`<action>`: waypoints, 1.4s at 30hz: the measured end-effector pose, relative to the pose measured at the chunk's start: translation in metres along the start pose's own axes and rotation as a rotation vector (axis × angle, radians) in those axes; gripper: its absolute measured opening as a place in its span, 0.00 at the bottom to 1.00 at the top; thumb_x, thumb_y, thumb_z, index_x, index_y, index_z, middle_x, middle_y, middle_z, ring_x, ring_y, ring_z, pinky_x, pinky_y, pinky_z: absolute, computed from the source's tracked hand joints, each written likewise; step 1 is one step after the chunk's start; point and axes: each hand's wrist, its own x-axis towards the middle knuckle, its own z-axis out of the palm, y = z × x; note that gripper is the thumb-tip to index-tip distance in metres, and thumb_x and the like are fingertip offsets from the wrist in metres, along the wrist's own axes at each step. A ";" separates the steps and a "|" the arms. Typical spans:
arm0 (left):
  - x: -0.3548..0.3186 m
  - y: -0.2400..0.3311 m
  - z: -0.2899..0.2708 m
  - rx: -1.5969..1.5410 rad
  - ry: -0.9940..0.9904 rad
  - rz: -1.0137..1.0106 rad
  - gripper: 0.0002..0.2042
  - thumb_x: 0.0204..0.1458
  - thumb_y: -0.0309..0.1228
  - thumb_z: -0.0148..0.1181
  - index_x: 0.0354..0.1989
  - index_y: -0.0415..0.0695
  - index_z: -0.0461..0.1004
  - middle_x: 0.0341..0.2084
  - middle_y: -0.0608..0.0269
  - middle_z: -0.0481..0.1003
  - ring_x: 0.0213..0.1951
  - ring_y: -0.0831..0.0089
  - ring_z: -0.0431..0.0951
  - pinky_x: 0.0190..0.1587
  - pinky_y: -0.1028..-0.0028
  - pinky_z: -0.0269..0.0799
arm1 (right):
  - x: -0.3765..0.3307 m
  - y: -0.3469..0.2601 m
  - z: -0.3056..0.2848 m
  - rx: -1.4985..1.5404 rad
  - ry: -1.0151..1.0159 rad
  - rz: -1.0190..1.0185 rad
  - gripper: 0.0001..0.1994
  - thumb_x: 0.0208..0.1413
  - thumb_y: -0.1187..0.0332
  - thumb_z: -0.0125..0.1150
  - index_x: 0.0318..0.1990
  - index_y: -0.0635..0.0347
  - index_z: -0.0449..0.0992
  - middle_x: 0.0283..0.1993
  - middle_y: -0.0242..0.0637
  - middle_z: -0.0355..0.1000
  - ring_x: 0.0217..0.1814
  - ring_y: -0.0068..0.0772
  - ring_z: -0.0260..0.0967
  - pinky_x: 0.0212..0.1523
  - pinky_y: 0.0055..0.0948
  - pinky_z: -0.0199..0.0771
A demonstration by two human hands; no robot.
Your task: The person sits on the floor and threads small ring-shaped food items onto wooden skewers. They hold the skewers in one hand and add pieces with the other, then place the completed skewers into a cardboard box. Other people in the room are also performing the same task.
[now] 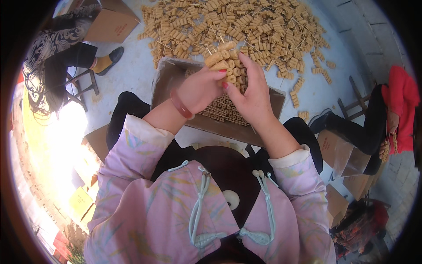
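Note:
Between my two hands is a bundle of skewers [229,59], tan hollow roll-shaped pieces threaded on thin sticks. My left hand [202,89] closes on its near left side, thumb pressed against the rolls. On the other side, my right hand [254,94] wraps the bundle, with its index finger along the far edge and its thumb in front. Both hands are above an open cardboard box [163,83] by my knees. Inside the box, more skewers [225,111] lie packed side by side in rows. My hands hide part of the box's inside.
A large heap of skewers [246,28] covers the pale floor beyond the box, with a few loose ones [297,91] to its right. Cartons stand at far left [113,25] and right [336,152]. People sit left [52,61] and right [401,99]; the right one holds skewers.

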 end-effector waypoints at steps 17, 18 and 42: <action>-0.003 0.005 0.001 -0.081 -0.031 0.088 0.23 0.58 0.25 0.46 0.64 0.40 0.56 0.58 0.60 0.65 0.59 0.69 0.65 0.60 0.68 0.59 | 0.004 -0.003 0.013 -0.158 0.006 -0.200 0.34 0.50 0.72 0.60 0.65 0.65 0.55 0.63 0.55 0.57 0.62 0.57 0.57 0.63 0.45 0.56; -0.004 0.007 0.001 -0.086 -0.048 0.080 0.23 0.59 0.26 0.46 0.64 0.40 0.58 0.59 0.61 0.65 0.59 0.70 0.64 0.61 0.68 0.57 | 0.005 -0.005 0.015 -0.181 0.007 -0.198 0.34 0.50 0.72 0.60 0.65 0.65 0.55 0.63 0.55 0.57 0.62 0.57 0.57 0.63 0.46 0.56; -0.006 -0.007 0.006 -0.116 0.138 0.124 0.23 0.55 0.28 0.51 0.61 0.42 0.61 0.53 0.62 0.69 0.55 0.69 0.69 0.59 0.67 0.62 | -0.009 -0.006 0.036 0.059 0.076 -0.106 0.32 0.54 0.69 0.55 0.65 0.70 0.52 0.64 0.58 0.54 0.66 0.58 0.51 0.66 0.46 0.50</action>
